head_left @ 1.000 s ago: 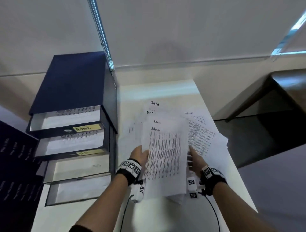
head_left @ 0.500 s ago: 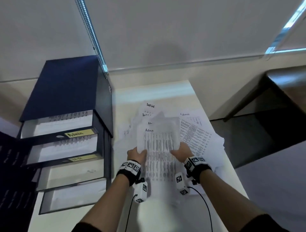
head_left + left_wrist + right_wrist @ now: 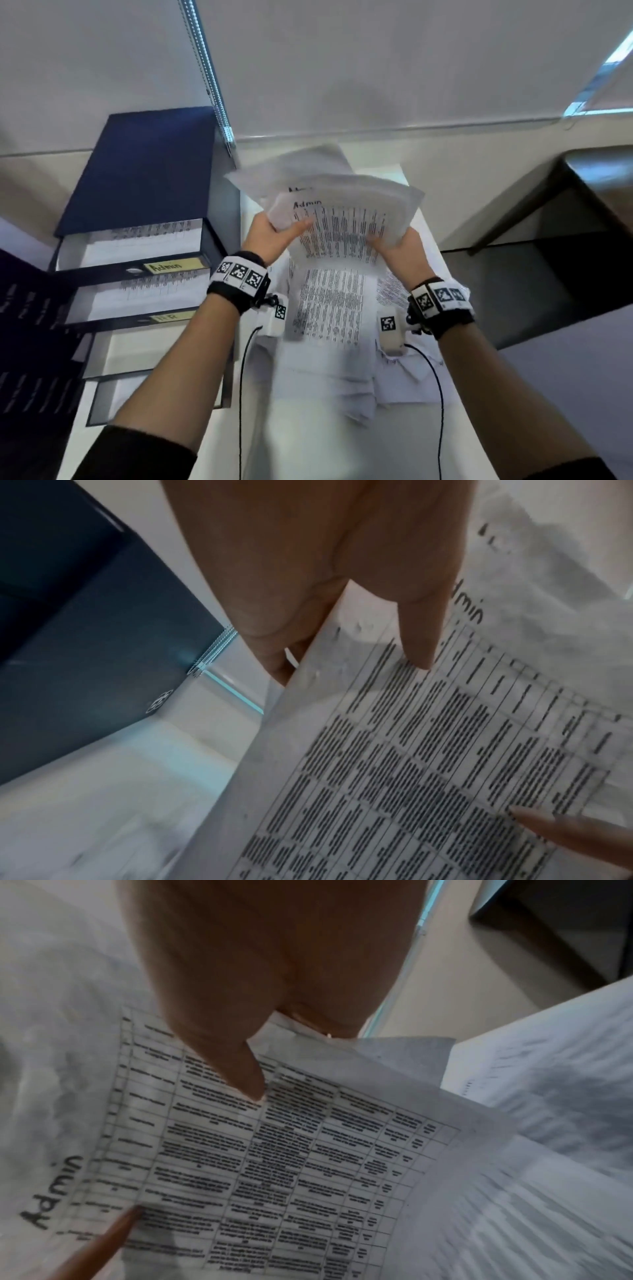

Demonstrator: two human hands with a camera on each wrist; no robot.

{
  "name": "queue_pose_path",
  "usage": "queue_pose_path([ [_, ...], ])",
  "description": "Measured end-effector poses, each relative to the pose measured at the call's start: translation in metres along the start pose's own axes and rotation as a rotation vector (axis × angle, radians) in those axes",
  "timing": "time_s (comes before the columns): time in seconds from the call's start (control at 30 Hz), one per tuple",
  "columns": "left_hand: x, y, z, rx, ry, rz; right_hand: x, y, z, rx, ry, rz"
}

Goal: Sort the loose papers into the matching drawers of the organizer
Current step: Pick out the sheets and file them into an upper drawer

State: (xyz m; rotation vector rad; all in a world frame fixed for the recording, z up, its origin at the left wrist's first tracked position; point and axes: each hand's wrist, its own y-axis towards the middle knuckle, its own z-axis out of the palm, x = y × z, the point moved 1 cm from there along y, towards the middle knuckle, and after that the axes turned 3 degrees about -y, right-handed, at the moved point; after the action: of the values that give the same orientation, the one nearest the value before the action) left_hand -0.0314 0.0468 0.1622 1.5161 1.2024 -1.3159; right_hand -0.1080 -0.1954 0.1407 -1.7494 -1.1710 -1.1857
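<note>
Both hands hold up a small sheaf of printed sheets headed "Admin" [image 3: 346, 219] above the desk. My left hand [image 3: 274, 229] pinches its left edge, thumb on the printed table [image 3: 418, 653]. My right hand [image 3: 394, 245] pinches the right edge, thumb on top [image 3: 246, 1080]. The sheaf [image 3: 274, 1150] bends upward at the far end. More loose papers [image 3: 329, 308] lie spread on the desk below. The dark blue drawer organizer [image 3: 144, 171] stands at the left with several drawers pulled out; the top one is labelled "Admin" [image 3: 171, 266] and holds printed sheets [image 3: 133, 240].
The second drawer carries an "HR" label [image 3: 168, 317]; two lower drawers [image 3: 116, 353] look pale inside. A white wall and blind chain [image 3: 205, 68] lie behind. A dark side table [image 3: 582, 192] stands to the right. Wrist cables [image 3: 239, 377] trail over the desk.
Both hands closed on the Admin sheets and lifted them off the pile, up and away from the desk. The view has tilted and drawn closer.
</note>
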Motion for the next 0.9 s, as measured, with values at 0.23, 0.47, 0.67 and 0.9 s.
queue_pose_path([
  [0.23,0.073,-0.024,0.015,-0.239,0.048,-0.113,-0.049,-0.026,0.011,-0.044,-0.009,0.178],
  [0.47,0.051,-0.02,-0.015,-0.083,-0.001,-0.196,0.013,-0.03,-0.007,0.21,0.005,0.023],
  [0.67,0.033,-0.026,-0.023,0.093,-0.016,-0.127,0.001,-0.029,0.001,0.279,0.016,0.082],
  [0.9,0.055,-0.071,0.008,0.17,0.067,-0.208,-0.064,-0.053,0.037,0.103,-0.153,0.209],
])
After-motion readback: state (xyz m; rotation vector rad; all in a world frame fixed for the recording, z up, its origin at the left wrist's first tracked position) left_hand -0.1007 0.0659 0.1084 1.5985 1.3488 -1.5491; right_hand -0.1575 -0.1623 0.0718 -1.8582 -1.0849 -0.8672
